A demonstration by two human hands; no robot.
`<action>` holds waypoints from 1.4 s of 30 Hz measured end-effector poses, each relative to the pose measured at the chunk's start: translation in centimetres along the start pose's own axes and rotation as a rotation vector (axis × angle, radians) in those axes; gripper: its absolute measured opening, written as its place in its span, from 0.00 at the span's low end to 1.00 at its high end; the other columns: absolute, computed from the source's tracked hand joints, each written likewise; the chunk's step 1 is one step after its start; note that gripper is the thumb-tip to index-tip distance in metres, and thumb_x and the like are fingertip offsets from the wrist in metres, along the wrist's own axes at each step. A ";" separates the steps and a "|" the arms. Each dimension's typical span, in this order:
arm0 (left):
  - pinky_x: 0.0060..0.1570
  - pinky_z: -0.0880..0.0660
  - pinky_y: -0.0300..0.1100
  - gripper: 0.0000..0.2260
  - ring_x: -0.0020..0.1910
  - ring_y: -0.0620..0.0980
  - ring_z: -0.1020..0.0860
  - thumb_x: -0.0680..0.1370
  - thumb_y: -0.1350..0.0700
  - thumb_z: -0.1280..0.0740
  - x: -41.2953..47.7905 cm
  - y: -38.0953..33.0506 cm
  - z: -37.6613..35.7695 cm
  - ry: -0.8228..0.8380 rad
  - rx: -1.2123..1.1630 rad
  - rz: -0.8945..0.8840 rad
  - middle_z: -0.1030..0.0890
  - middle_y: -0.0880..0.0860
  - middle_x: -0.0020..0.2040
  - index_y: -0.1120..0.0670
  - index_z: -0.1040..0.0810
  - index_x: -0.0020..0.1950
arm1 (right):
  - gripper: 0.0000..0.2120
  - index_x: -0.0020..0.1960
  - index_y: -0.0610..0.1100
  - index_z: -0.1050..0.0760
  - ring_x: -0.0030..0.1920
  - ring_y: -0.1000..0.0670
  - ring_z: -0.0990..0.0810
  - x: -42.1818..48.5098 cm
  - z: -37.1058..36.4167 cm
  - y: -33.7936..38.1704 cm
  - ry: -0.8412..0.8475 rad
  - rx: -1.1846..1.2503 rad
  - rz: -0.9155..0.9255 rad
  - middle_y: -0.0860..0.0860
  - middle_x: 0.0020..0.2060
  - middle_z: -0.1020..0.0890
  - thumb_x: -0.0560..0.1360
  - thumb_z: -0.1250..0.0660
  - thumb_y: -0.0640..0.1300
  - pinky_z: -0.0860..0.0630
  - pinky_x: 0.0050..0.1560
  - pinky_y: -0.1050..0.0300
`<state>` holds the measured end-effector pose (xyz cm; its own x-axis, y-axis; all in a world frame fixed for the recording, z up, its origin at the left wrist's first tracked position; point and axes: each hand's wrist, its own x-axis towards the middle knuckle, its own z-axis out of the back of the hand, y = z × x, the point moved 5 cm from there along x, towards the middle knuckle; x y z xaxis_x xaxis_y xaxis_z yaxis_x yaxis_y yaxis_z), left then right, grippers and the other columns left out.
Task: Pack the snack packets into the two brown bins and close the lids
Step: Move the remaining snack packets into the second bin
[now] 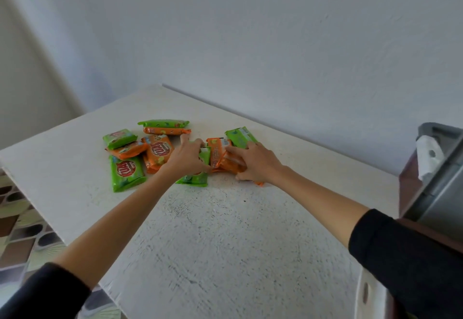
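Several green and orange snack packets lie in a loose heap on the white table. My left hand grips a green packet at the heap's middle, fingers curled over its top edge. My right hand grips an orange packet, with another green packet just behind its fingers. To the left lie a green packet, an orange packet and a stacked green-and-orange pair. At the right edge stands a brown bin with its grey lid raised; its inside is hidden.
A white latch hangs on the bin's lid. The wall runs close behind the table. A patterned floor shows past the table's left edge. A white rounded object sits at the lower right.
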<state>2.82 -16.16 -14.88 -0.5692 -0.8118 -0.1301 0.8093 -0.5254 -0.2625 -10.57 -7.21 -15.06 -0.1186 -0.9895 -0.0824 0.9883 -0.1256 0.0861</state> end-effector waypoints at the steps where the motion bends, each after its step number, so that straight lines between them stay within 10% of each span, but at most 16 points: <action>1: 0.58 0.28 0.50 0.33 0.58 0.60 0.27 0.70 0.43 0.29 -0.1 0.0 0.0 -0.001 0.068 0.022 0.39 0.60 0.67 0.53 0.36 0.70 | 0.38 0.75 0.57 0.47 0.62 0.40 0.31 -0.1 0.0 0.0 -0.003 0.016 -0.006 0.41 0.62 0.31 0.71 0.31 0.54 0.27 0.53 0.50; 8: 0.50 0.26 0.45 0.35 0.59 0.58 0.27 0.73 0.42 0.34 -1.7 -1.5 -0.7 -0.038 0.443 0.037 0.34 0.61 0.67 0.54 0.43 0.73 | 0.36 0.72 0.56 0.41 0.60 0.40 0.28 -1.0 0.2 -0.9 -0.028 0.067 -0.084 0.41 0.60 0.28 0.68 0.28 0.53 0.27 0.52 0.52; 21: 0.53 0.28 0.47 0.31 0.58 0.57 0.28 0.67 0.56 0.28 -3.4 -1.6 2.5 -0.084 0.034 -0.035 0.35 0.59 0.66 0.47 0.34 0.68 | 0.38 0.71 0.53 0.35 0.61 0.45 0.26 -2.6 4.4 -3.0 -0.011 0.304 -0.169 0.47 0.65 0.26 0.65 0.24 0.53 0.28 0.54 0.55; 33: 0.47 0.32 0.41 0.30 0.60 0.49 0.30 0.66 0.55 0.27 -11.4 -16.1 9.0 -0.149 -0.102 -0.575 0.36 0.50 0.66 0.43 0.32 0.66 | 0.35 0.67 0.63 0.36 0.48 0.52 0.25 -20.3 15.3 -7.3 -0.186 0.215 -0.233 0.52 0.54 0.22 0.64 0.26 0.58 0.26 0.50 0.54; 42: 0.60 0.27 0.50 0.29 0.62 0.46 0.32 0.60 0.47 0.28 -19.5 -27.9 5.0 0.245 -0.101 -1.034 0.34 0.46 0.63 0.36 0.30 0.61 | 0.35 0.56 0.76 0.43 0.47 0.58 0.23 -37.2 13.2 -11.1 -0.078 0.251 -0.367 0.62 0.49 0.26 0.61 0.24 0.57 0.24 0.47 0.59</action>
<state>-7.91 13.02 -0.25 -0.9953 0.0955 0.0153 -0.0927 -0.8971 -0.4321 -18.34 30.05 0.17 -0.4731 -0.8775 -0.0782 0.8269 -0.4729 0.3044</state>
